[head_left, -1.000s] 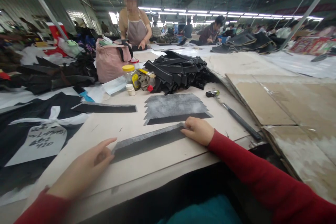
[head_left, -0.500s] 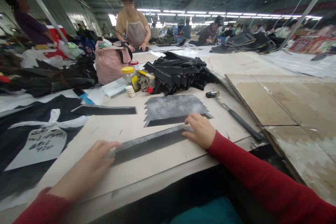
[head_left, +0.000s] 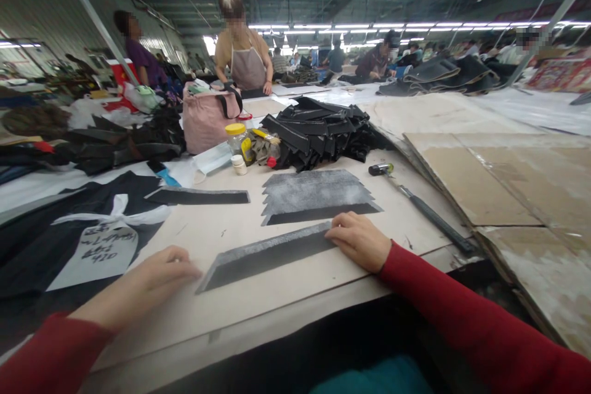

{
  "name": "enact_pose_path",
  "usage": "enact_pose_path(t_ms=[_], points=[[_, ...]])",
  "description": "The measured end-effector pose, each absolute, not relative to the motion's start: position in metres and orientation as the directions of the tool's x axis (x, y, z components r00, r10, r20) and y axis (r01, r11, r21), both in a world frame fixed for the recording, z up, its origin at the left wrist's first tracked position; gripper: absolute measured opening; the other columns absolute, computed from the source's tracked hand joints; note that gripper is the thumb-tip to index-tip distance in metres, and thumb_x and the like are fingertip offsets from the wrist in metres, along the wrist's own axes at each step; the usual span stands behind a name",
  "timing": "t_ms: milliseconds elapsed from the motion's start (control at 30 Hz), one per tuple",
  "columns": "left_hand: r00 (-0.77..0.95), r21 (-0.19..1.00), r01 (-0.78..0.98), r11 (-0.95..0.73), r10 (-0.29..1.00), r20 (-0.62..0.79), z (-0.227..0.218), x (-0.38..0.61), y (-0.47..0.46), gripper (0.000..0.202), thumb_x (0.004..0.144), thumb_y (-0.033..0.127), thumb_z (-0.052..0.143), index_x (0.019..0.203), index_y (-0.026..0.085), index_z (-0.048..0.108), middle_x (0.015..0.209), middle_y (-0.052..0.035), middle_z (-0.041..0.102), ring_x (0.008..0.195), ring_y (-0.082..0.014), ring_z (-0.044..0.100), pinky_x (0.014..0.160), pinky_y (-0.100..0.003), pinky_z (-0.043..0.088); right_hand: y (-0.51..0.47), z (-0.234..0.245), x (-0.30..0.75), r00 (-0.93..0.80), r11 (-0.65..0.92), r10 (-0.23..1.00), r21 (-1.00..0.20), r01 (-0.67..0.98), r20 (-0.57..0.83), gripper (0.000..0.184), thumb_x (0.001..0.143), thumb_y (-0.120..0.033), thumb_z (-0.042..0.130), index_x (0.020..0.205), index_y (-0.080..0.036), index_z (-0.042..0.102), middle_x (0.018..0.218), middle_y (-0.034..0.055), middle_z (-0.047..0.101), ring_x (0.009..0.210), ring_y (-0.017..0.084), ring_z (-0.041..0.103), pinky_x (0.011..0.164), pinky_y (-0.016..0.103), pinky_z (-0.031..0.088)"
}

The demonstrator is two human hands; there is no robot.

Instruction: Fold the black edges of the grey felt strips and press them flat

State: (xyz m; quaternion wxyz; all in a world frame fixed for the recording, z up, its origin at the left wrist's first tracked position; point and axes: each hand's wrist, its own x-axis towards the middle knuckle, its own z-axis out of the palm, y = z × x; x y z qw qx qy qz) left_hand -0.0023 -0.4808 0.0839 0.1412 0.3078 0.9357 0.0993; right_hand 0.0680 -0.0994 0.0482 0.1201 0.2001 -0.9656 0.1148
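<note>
A black fabric-like strip (head_left: pixel 272 257) with a greyish, whitened upper edge lies on the pale work board (head_left: pixel 258 301). My right hand (head_left: pixel 362 241) pinches its right end between thumb and fingers. Just left of the strip's other end hovers my left hand (head_left: pixel 152 283), a little apart from it, fingers drawn together and apparently holding nothing. Behind the strip is a stack of similar overlapping strips (head_left: pixel 316 188), whitened on their exposed faces. Another single strip (head_left: pixel 203 196) rests farther left.
A black-handled hammer (head_left: pixel 431 215) lies on the right, beside stacked cardboard (head_left: pixel 508 181). Toward the back are a heap of black pieces (head_left: pixel 318 129), a yellow-lidded jar (head_left: pixel 237 141), a small white bottle (head_left: pixel 239 164) and a pink bag (head_left: pixel 210 120). A handwritten tag (head_left: pixel 95 252) is on the left.
My left hand has moved left off the strip's end, its fingers closing together. My right hand stays at the right end. The camera view has shifted slightly.
</note>
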Motion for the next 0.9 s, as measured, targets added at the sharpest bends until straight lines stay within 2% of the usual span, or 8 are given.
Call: enact_pose_path(t_ms=[67, 167, 233, 300, 433, 633, 733, 900], points=[[-0.825, 0.261, 0.515, 0.816, 0.555, -0.109, 0.086, 0.0, -0.476, 0.03, 0.081, 0.039, 0.036, 0.091, 0.026, 0.061, 0.095, -0.0025, 0.056, 0.088, -0.0177, 0.053, 0.079, -0.026, 0.041, -0.106, 0.051, 0.068, -0.891, 0.893, -0.348, -0.186, -0.409, 0.291, 0.024, 0.078, -0.014, 0.043, 0.092, -0.018, 0.061, 0.095, 0.0075, 0.056, 0.085, 0.017, 0.047, 0.075, 0.032, 0.038], [-0.834, 0.215, 0.55, 0.807, 0.545, 0.084, 0.081, 0.013, -0.443, 0.034, 0.083, 0.038, 0.033, 0.101, 0.023, 0.057, 0.104, -0.0047, 0.057, 0.095, -0.0189, 0.052, 0.083, -0.03, 0.042, -0.129, 0.053, 0.069, -0.857, 0.861, -0.376, -0.208, -0.464, 0.352, 0.033, 0.077, -0.011, 0.041, 0.107, -0.013, 0.054, 0.109, 0.0099, 0.054, 0.099, 0.019, 0.046, 0.086, 0.034, 0.037], [-0.752, 0.155, 0.657, 0.737, 0.628, 0.201, 0.069, 0.024, -0.412, 0.037, 0.084, 0.036, 0.032, 0.11, 0.018, 0.052, 0.112, -0.0074, 0.054, 0.104, -0.0197, 0.049, 0.09, -0.032, 0.039, -0.152, 0.051, 0.071, -0.82, 0.823, -0.431, -0.208, -0.528, 0.377, 0.037, 0.081, -0.02, 0.041, 0.116, -0.011, 0.048, 0.12, 0.0114, 0.048, 0.111, 0.02, 0.04, 0.094, 0.036, 0.032], [-0.663, 0.062, 0.737, 0.673, 0.701, 0.265, 0.052, 0.033, -0.384, 0.041, 0.084, 0.033, 0.032, 0.118, 0.015, 0.045, 0.124, -0.0096, 0.046, 0.114, -0.0206, 0.041, 0.095, -0.035, 0.035, -0.172, 0.045, 0.073, -0.811, 0.804, -0.465, -0.215, -0.554, 0.355, 0.046, 0.082, -0.034, 0.04, 0.121, -0.009, 0.042, 0.127, 0.0132, 0.041, 0.119, 0.022, 0.031, 0.098, 0.038, 0.027], [-0.573, -0.073, 0.799, 0.596, 0.793, 0.205, 0.027, 0.038, -0.365, 0.049, 0.084, 0.036, 0.033, 0.126, 0.011, 0.035, 0.132, -0.0123, 0.034, 0.12, -0.0219, 0.034, 0.096, -0.038, 0.034, -0.188, 0.031, 0.077, -0.857, 0.814, -0.455, -0.277, -0.51, 0.24, 0.06, 0.083, -0.048, 0.033, 0.126, -0.006, 0.036, 0.133, 0.0153, 0.032, 0.123, 0.023, 0.025, 0.1, 0.039, 0.023], [-0.541, -0.079, 0.832, 0.549, 0.835, 0.1, 0.031, 0.036, -0.381, 0.055, 0.084, 0.041, 0.033, 0.131, 0.015, 0.024, 0.135, -0.009, 0.026, 0.122, -0.0211, 0.031, 0.096, -0.037, 0.032, -0.153, 0.028, 0.09, -0.909, 0.863, -0.39, -0.286, -0.417, 0.147, 0.066, 0.081, -0.052, 0.033, 0.129, -0.007, 0.032, 0.136, 0.014, 0.025, 0.126, 0.023, 0.019, 0.102, 0.038, 0.019], [-0.583, -0.069, 0.806, 0.588, 0.808, 0.084, 0.03, 0.035, -0.392, 0.056, 0.083, 0.043, 0.034, 0.132, 0.021, 0.019, 0.135, -0.0059, 0.026, 0.122, -0.0233, 0.029, 0.098, -0.043, 0.028, -0.132, 0.028, 0.102, -0.937, 0.9, -0.317, -0.266, -0.346, 0.148, 0.065, 0.081, -0.052, 0.034, 0.13, -0.009, 0.031, 0.136, 0.0137, 0.024, 0.126, 0.023, 0.02, 0.102, 0.038, 0.022], [-0.708, -0.099, 0.694, 0.713, 0.701, 0.082, 0.015, 0.024, -0.425, 0.055, 0.082, 0.045, 0.033, 0.132, 0.027, 0.02, 0.136, -0.0041, 0.026, 0.122, -0.0281, 0.027, 0.094, -0.05, 0.027, -0.109, 0.021, 0.119, -0.964, 0.953, -0.167, -0.215, -0.212, 0.208, 0.062, 0.08, -0.048, 0.038, 0.127, -0.009, 0.036, 0.133, 0.0153, 0.031, 0.123, 0.024, 0.026, 0.098, 0.042, 0.028]])
